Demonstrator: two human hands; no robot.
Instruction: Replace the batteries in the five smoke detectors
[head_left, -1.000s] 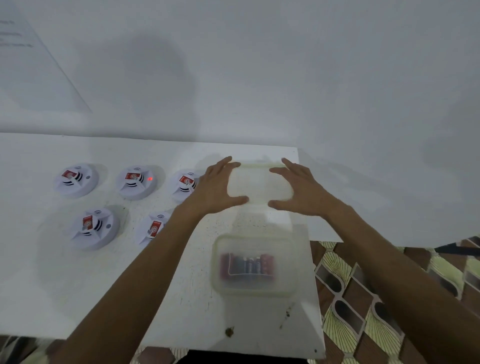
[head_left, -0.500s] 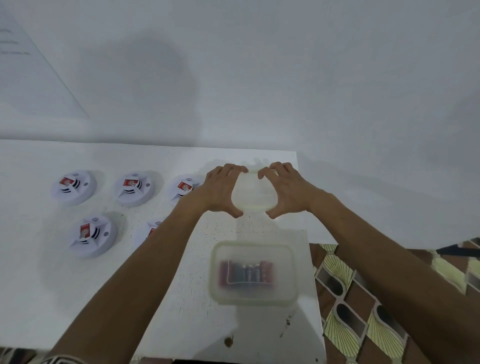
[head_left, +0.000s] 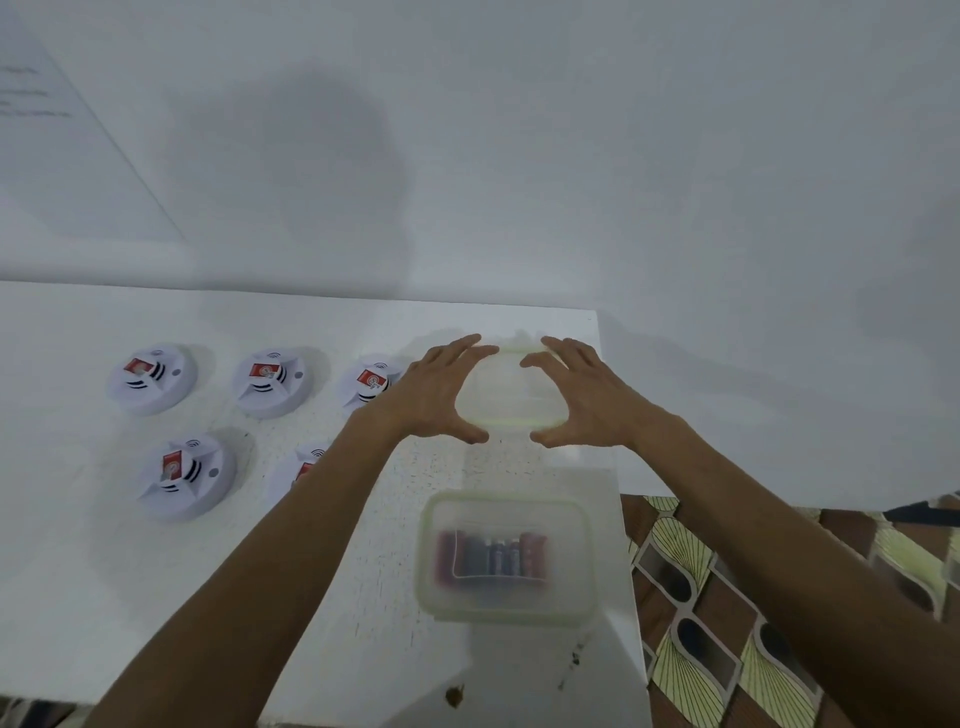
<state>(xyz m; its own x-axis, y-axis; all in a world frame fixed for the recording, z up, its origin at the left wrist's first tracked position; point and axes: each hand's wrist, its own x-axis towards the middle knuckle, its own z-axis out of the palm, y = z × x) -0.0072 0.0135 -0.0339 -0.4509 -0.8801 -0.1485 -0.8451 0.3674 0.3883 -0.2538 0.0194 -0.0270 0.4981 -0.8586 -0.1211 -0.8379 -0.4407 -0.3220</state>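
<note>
White table (head_left: 78, 571) by bare wall (head_left: 519, 156): five detectors (head_left: 272, 383) at left, batteries (head_left: 493, 553) inside near tub (head_left: 426, 551). Grasping far tub (head_left: 506, 395) at both ends with left hand (head_left: 431, 400) and right hand (head_left: 587, 400), thumbs on near edge. Probably opening it: lift evenly, keep level

Left hand (head_left: 431, 397) and right hand (head_left: 589, 402) hold what seems a lid (head_left: 506, 400) beyond the battery box (head_left: 506, 501).

Five white smoke detectors (head_left: 151, 378) (head_left: 272, 382) (head_left: 370, 384) (head_left: 187, 475) (head_left: 296, 467), two translucent plastic boxes (head_left: 506, 395) (head_left: 504, 501), two hands (head_left: 436, 397) (head_left: 587, 402), one blurred cluster of batteries (head_left: 493, 553).
</note>
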